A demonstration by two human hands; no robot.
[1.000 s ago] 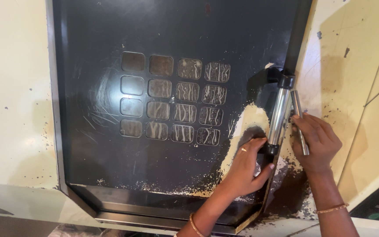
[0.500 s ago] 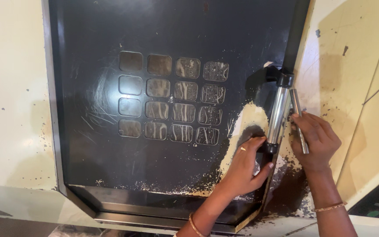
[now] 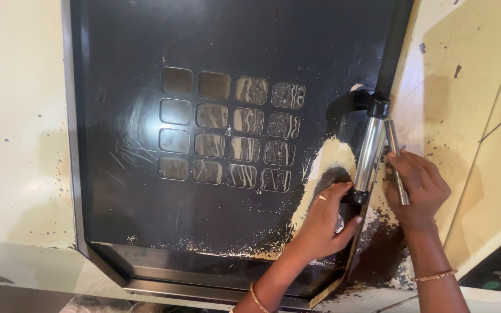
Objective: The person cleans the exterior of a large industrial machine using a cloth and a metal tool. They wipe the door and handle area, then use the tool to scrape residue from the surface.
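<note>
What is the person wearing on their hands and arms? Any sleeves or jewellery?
No sleeves show: both forearms are bare. The left hand has a ring on one finger and a thin gold-coloured bangle at the wrist. The right hand has a similar thin bangle on its wrist. No gloves.
</note>
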